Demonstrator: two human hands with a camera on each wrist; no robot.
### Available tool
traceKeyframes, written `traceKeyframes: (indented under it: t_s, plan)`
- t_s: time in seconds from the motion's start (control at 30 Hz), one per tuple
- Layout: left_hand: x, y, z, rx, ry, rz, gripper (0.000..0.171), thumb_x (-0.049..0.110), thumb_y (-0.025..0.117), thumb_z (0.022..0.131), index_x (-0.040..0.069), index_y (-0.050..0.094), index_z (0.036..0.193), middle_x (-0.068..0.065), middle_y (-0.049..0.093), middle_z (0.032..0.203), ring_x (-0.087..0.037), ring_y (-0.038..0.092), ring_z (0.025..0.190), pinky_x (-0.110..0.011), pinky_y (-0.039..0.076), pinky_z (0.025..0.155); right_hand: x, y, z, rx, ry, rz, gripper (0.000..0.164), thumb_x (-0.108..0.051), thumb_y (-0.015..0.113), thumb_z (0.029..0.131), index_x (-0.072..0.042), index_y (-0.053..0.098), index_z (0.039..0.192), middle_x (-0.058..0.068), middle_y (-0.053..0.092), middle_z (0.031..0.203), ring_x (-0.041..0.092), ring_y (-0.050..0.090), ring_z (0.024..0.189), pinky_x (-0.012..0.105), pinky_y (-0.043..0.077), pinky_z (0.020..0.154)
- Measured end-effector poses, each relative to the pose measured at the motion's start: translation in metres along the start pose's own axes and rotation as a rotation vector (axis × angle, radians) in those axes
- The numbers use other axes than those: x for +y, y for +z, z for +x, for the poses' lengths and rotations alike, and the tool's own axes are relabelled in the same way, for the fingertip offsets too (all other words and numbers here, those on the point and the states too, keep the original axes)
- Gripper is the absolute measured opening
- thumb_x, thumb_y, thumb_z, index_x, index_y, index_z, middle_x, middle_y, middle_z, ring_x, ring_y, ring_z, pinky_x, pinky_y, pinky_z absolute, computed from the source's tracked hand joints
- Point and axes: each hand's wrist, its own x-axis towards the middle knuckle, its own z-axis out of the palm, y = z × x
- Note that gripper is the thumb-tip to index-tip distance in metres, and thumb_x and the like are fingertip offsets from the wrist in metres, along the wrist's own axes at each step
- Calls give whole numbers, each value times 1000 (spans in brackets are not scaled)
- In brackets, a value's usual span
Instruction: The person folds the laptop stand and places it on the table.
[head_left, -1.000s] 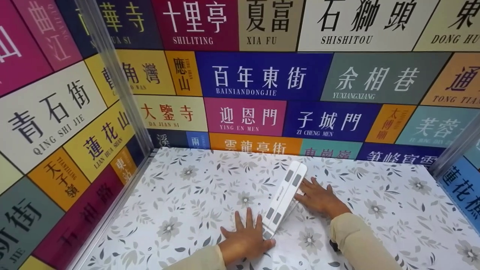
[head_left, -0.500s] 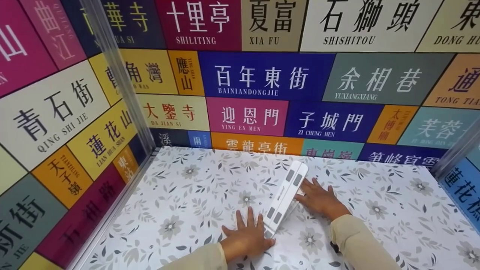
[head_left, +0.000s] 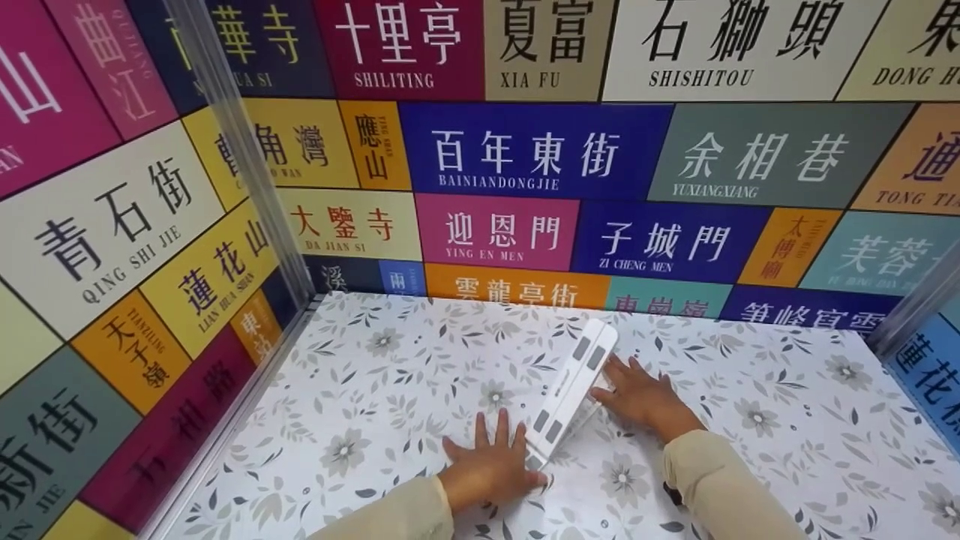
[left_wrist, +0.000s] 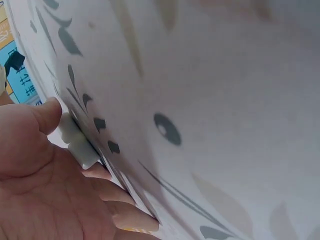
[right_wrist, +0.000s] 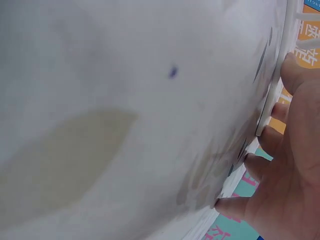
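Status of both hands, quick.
Left hand: open, at the near end of the long white object.
Right hand: open, at its far end.

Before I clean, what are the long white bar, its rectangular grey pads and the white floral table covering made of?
Long white bar: probably satin plastic, smooth, round-cornered. Rectangular grey pads: perhaps matte rubber, no glints. White floral table covering: matte vinyl or cloth, unclear; printed pattern.

Brightly coloured, lettered walls behind and to both sides of a white, grey-flowered tabletop
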Motion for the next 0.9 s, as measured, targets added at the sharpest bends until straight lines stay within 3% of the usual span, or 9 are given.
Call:
traceKeyframes:
  t_s: [0.53, 0.9]
  plan:
    - [-11, -13, 10, -43, 46, 88, 86, 75, 47, 93, 36, 17, 164, -2, -1, 174, -38, 1, 159, -87, 12, 107, -1, 3, -18, 57, 26, -22, 80, -62, 43, 103, -12, 27, 162, 19, 21, 169, 49, 16, 154, 79, 16, 113]
    - [-24, -23, 16, 62, 144, 131, 80, 61, 53, 98, 29, 23, 164, -3, 10, 173, -44, 11, 157, -74, 17, 118, 2, 1, -30, 151, -8, 5, 83, -62, 52, 99, -3, 37, 156, 28, 37, 159, 55, 29, 147, 69, 28, 116]
